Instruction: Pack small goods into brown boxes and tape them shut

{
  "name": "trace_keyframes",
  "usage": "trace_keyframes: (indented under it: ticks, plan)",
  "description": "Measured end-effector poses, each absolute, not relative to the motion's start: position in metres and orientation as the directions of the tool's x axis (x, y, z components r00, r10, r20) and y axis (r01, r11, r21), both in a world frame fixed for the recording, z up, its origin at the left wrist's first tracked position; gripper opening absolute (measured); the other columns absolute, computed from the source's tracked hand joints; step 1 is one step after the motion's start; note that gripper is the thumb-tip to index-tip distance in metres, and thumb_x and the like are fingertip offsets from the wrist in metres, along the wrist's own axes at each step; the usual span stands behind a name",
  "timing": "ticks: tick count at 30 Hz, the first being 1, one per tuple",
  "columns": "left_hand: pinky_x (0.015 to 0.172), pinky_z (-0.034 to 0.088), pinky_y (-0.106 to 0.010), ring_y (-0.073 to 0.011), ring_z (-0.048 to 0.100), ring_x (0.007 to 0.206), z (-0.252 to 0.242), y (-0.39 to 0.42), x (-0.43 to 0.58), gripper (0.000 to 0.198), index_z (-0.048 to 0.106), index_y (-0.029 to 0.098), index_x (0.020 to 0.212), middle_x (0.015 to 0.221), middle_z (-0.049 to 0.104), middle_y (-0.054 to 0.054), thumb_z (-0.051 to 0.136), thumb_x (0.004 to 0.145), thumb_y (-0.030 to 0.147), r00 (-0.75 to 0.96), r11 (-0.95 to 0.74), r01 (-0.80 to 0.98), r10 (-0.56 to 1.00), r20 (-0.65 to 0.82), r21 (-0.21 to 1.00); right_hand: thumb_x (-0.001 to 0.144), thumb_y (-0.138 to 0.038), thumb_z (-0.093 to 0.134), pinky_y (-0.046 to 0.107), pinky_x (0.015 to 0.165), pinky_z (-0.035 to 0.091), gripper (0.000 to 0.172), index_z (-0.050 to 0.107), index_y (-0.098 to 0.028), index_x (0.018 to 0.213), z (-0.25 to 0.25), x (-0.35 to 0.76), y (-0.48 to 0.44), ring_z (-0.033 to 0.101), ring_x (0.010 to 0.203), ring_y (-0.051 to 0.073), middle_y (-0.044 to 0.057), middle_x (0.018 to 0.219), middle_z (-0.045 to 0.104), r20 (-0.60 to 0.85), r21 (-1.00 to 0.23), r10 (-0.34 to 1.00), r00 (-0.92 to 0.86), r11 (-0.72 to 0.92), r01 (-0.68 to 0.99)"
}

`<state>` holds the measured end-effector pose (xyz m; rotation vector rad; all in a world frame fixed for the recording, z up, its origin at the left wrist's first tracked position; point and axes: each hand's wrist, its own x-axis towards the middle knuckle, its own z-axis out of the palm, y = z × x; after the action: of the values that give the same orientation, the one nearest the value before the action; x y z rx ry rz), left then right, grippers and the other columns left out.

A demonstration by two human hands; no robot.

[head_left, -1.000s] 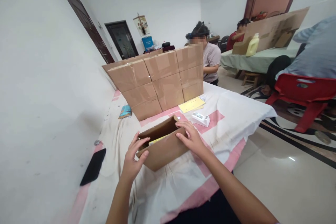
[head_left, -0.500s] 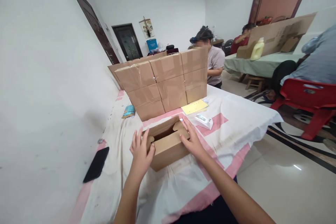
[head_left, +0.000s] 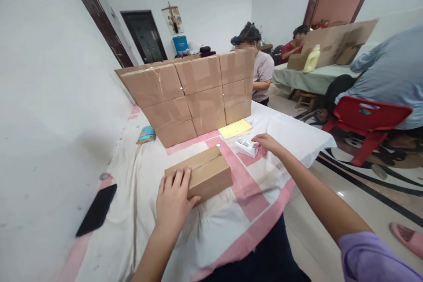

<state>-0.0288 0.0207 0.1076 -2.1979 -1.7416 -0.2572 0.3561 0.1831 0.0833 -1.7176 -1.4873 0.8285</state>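
Observation:
A small brown cardboard box (head_left: 211,178) lies on the cloth-covered table in front of me, its top flaps folded down with a seam along the top. My left hand (head_left: 175,189) grips its left end, fingers over the top and thumb against the near side. My right hand (head_left: 266,143) reaches to the white tape dispenser (head_left: 246,147), its fingertips pinched together at the dispenser's right end. Whether tape is between those fingertips is too small to tell.
A wall of taped cardboard boxes (head_left: 194,97) stands across the table. Before it lie a yellow sheet (head_left: 235,129) and a blue packet (head_left: 146,134). A black phone (head_left: 97,209) is at the left edge. Other people sit beyond, one near a red chair (head_left: 370,119).
The box's open flaps have been folded shut. My right hand has left the box and moved right to the tape dispenser. My left hand has stayed on the box, and the view has shifted.

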Motion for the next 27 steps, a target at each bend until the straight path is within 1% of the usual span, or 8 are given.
trace_keyframes:
  ticks: [3, 8, 15, 17, 19, 21, 24, 27]
  plan:
    - [0.113, 0.038, -0.055, -0.0337, 0.057, 0.125, 0.110, 0.031, -0.023, 0.074, 0.049, 0.019, 0.147, 0.137, 0.063, -0.012, 0.078, 0.080, 0.033, 0.230, -0.180, 0.969, 0.911, 0.342, -0.171, 0.078, -0.023, 0.061, 0.025, 0.056, 0.040, 0.017, 0.073, -0.012, 0.073, 0.086, 0.355, 0.200, 0.052, 0.057, 0.014, 0.002, 0.059, 0.060, -0.176, -0.783, 0.983, 0.051, -0.171, 0.598]
    - [0.112, 0.038, -0.058, -0.0346, 0.056, 0.124, 0.112, 0.067, -0.027, 0.063, 0.054, 0.020, 0.139, 0.134, 0.064, -0.011, 0.075, 0.080, 0.030, 0.202, -0.145, 0.969, 0.930, 0.308, -0.200, 0.074, -0.021, 0.064, 0.026, 0.048, 0.029, 0.014, 0.065, -0.013, 0.063, 0.089, 0.351, 0.224, 0.043, 0.049, 0.012, 0.001, 0.051, 0.053, -0.377, -0.651, 0.926, 0.009, -0.272, 0.709]
    - [0.117, 0.026, -0.069, -0.0422, 0.052, 0.131, 0.131, 0.104, -0.027, 0.067, 0.049, 0.016, 0.142, 0.138, 0.060, -0.020, 0.073, 0.084, 0.037, 0.177, -0.108, 0.977, 0.893, 0.414, -0.183, 0.073, -0.021, 0.064, 0.027, 0.049, 0.027, 0.018, 0.053, -0.018, 0.059, 0.097, 0.350, 0.230, 0.041, 0.050, 0.012, 0.000, 0.051, 0.047, -0.490, -0.557, 0.872, -0.025, -0.291, 0.778]
    - [0.117, 0.026, -0.069, -0.0468, 0.042, 0.141, 0.135, 0.107, -0.005, 0.082, 0.041, 0.010, 0.149, 0.149, 0.049, -0.028, 0.072, 0.084, 0.050, 0.253, -0.200, 0.968, 0.788, 0.561, -0.155, 0.075, -0.022, 0.063, 0.027, 0.052, 0.031, 0.014, 0.056, -0.017, 0.063, 0.100, 0.351, 0.228, 0.048, 0.055, 0.014, 0.002, 0.056, 0.053, -0.505, -0.552, 0.863, -0.021, -0.304, 0.776]
    - [0.119, 0.032, -0.063, -0.0443, 0.040, 0.144, 0.130, 0.110, 0.033, 0.092, 0.042, 0.006, 0.147, 0.149, 0.047, -0.030, 0.071, 0.081, 0.061, 0.375, -0.427, 0.895, 0.561, 0.738, -0.130, 0.077, -0.022, 0.061, 0.027, 0.054, 0.034, 0.012, 0.058, -0.017, 0.067, 0.102, 0.353, 0.227, 0.053, 0.061, 0.016, 0.004, 0.062, 0.059, -0.514, -0.556, 0.858, -0.015, -0.320, 0.767]
    - [0.120, 0.037, -0.055, -0.0335, 0.055, 0.133, 0.111, 0.118, 0.080, 0.070, 0.055, 0.013, 0.134, 0.131, 0.061, -0.019, 0.071, 0.083, 0.059, 0.472, -0.734, 0.667, 0.282, 0.835, -0.129, 0.080, -0.023, 0.060, 0.027, 0.055, 0.037, 0.011, 0.059, -0.017, 0.070, 0.103, 0.354, 0.227, 0.056, 0.064, 0.018, 0.006, 0.067, 0.063, -0.525, -0.564, 0.851, -0.011, -0.338, 0.753]
    - [0.119, 0.040, -0.044, -0.0241, 0.058, 0.130, 0.067, 0.146, 0.143, 0.043, 0.061, 0.023, 0.124, 0.124, 0.068, -0.007, 0.073, 0.086, 0.038, 0.530, -0.864, 0.498, 0.234, 0.815, -0.076, 0.081, -0.022, 0.059, 0.027, 0.058, 0.039, 0.012, 0.060, -0.016, 0.071, 0.108, 0.354, 0.229, 0.058, 0.065, 0.017, 0.006, 0.071, 0.065, -0.543, -0.549, 0.839, -0.031, -0.327, 0.770]
    - [0.121, 0.036, -0.051, -0.0299, 0.050, 0.140, 0.025, 0.186, 0.175, 0.062, 0.049, 0.016, 0.140, 0.140, 0.061, -0.017, 0.064, 0.090, 0.051, 0.455, -0.766, 0.616, 0.536, 0.711, 0.183, 0.085, -0.021, 0.058, 0.026, 0.061, 0.040, 0.015, 0.060, -0.015, 0.071, 0.113, 0.353, 0.232, 0.059, 0.069, 0.017, 0.005, 0.072, 0.066, -0.540, -0.480, 0.839, -0.075, -0.233, 0.846]
